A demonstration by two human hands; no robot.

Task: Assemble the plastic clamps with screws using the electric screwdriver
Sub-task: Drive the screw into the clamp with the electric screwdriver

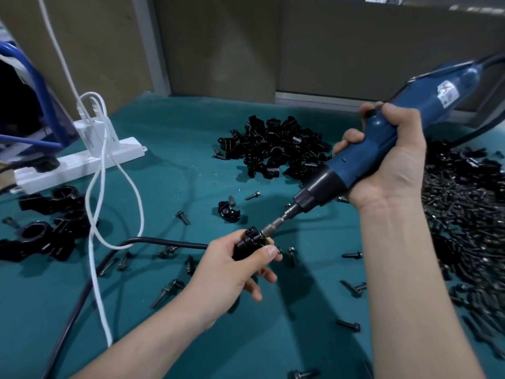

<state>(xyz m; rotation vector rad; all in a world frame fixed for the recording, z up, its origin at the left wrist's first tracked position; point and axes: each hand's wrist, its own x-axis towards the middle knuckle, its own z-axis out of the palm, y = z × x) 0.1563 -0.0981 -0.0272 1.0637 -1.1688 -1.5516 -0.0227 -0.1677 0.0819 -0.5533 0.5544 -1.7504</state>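
— Where is the black plastic clamp (249,244)?
— Above the teal table mat (177,170), gripped by the curled fingers of the left hand (232,269).
— And the right hand (390,170)?
— Wrapped tight round the long blue electric screwdriver (363,162), its metal bit tip against the clamp.

Looks dim and cool, lit softly from above. Throws soft-edged shadows onto the teal mat (191,173) and leaves a faint sheen on the electric screwdriver (382,149). Bows at the edges from the wide lens and smears the screw pile (464,228) at right.
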